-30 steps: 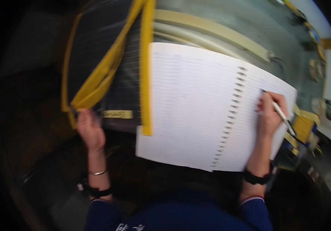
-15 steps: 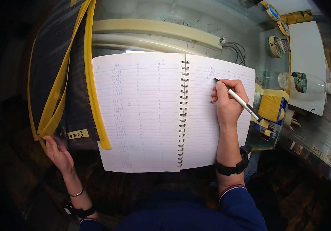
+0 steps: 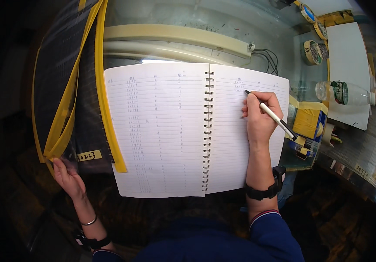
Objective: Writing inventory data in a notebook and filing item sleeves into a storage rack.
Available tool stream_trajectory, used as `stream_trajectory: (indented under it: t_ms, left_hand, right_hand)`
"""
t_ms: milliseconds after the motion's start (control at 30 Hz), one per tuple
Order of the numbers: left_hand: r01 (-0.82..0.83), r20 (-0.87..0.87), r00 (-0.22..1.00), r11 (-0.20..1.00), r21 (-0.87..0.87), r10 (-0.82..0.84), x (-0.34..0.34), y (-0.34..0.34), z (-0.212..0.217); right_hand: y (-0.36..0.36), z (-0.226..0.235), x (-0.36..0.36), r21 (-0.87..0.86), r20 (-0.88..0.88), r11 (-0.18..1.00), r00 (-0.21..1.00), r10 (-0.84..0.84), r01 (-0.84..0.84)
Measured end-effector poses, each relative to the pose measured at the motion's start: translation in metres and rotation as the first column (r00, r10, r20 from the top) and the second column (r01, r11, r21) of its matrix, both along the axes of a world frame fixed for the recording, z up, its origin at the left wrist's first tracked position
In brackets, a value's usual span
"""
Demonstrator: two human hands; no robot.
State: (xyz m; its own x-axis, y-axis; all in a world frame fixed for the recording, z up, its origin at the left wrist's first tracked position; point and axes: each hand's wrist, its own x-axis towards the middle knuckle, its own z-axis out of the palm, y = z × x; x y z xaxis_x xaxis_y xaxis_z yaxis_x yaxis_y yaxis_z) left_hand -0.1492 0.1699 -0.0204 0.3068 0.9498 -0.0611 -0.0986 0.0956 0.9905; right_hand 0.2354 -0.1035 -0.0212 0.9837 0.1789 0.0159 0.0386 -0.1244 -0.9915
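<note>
A spiral-bound notebook [image 3: 175,131] lies spread with lined pages and handwritten columns, fuller on the left page than on the right. My right hand [image 3: 261,120] rests on the right page, closed around a white marker pen [image 3: 272,113] with a black end. The pen's dark tip touches the paper near the top of that page. To the left, dark film sheets [image 3: 87,131] edged in yellow tape overlap the notebook's left margin. My left hand [image 3: 69,180] pinches the lower corner of a taped sheet. A yellow label [image 3: 89,156] with handwriting sits beside those fingers.
Under the notebook is a glass tabletop [image 3: 166,15], through which a long pale light fixture [image 3: 175,37] and dark cables [image 3: 269,61] show. At right are tape rolls [image 3: 312,52], a plastic bottle [image 3: 345,92] lying on a white board [image 3: 349,52], and a yellow-taped box [image 3: 309,122].
The pen tip and my right hand have shifted slightly rightward along the line. My left hand keeps hold of the sheet's corner. The view has moved a little.
</note>
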Motion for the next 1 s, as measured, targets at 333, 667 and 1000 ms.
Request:
stream_trajectory:
  t_ms: [333, 667, 1000]
  left_hand:
    - [0.098, 0.044, 0.994, 0.995, 0.014, -0.099, -0.001, 0.001, 0.001]
    - [0.017, -0.028, 0.999, 1.000, 0.012, -0.017, 0.001, 0.000, 0.000]
    - [0.034, -0.023, 0.999, 0.999, 0.004, -0.034, 0.008, -0.004, 0.005]
  right_hand:
    - [-0.003, -0.005, 0.002, -0.104, 0.035, 0.994, 0.999, 0.031, -0.027]
    - [-0.023, 0.001, 0.011, 0.065, -0.073, 0.996, 0.996, -0.054, 0.059]
    - [-0.036, 0.000, 0.019, -0.060, -0.027, 0.998, 1.000, 0.005, -0.007]
